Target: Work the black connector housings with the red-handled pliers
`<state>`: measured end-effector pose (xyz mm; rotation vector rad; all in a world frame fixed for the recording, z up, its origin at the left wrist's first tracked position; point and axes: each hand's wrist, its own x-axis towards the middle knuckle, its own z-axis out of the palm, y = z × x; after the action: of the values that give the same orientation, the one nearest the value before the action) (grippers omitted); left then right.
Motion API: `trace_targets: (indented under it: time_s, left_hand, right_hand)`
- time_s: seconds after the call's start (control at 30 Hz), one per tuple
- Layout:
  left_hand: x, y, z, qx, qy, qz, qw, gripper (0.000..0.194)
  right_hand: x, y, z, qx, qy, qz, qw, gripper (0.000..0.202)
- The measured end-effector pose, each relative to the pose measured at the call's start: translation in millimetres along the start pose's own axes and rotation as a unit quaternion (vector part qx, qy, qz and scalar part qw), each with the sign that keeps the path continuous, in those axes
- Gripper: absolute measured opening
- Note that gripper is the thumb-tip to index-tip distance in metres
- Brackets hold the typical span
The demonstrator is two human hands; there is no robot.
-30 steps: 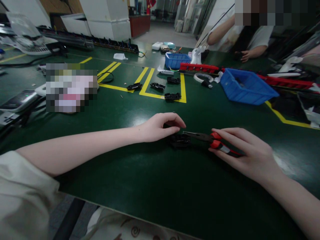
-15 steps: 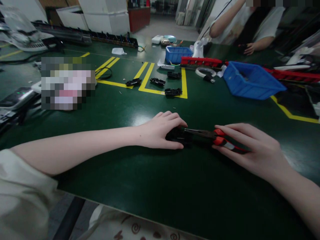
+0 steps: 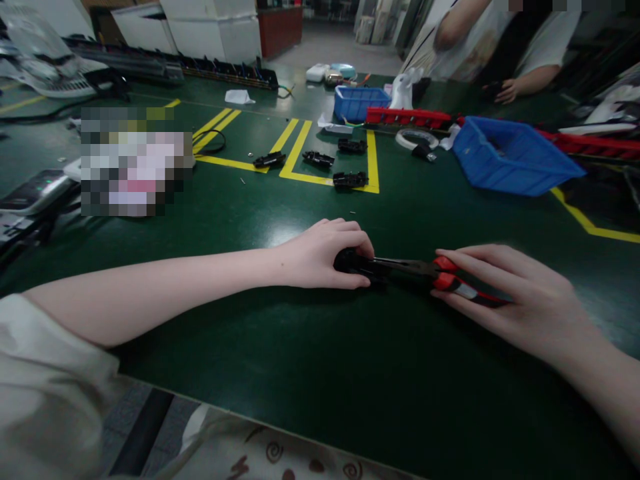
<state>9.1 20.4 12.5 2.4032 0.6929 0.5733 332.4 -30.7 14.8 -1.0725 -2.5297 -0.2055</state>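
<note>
My left hand (image 3: 333, 257) is closed around a small black plastic part (image 3: 357, 263) low over the green table, thumb on the near side and fingers on the far side. My right hand (image 3: 520, 287) grips red-handled long-nose pliers (image 3: 445, 275). Their thin jaws point left and reach the black part between my left thumb and fingers. Whether the jaw tips pinch anything cannot be made out. Beyond my hands lie several similar black parts (image 3: 350, 179), in and beside a yellow-taped outline.
A large blue bin (image 3: 515, 160) stands at the right, a smaller blue bin (image 3: 360, 103) farther back. Red strips (image 3: 410, 117) run between them. A tape roll (image 3: 417, 140) lies near the large bin. Another person's hand (image 3: 507, 91) rests at the far right. A phone-like device (image 3: 37, 193) sits at left.
The view has shifted slightly. Both hands keep their grips, and the pliers' jaws still reach the black part, which shows a little more between my left fingers and thumb.
</note>
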Motion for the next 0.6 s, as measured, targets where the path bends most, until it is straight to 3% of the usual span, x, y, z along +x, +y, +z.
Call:
trace_targets:
  time_s: [0.13,0.6]
  left_hand:
    - [0.6,-1.1,-1.0,-0.007,-0.007,0.0,1.0,0.027]
    - [0.4,-4.1,-0.2,-0.022,0.008,0.011,1.0,0.031]
  right_hand:
    - [0.1,-1.9,-1.1,0.016,-0.006,0.028,0.999,0.05]
    - [-0.1,0.8,-1.8,0.041,0.006,0.02,0.999,0.038]
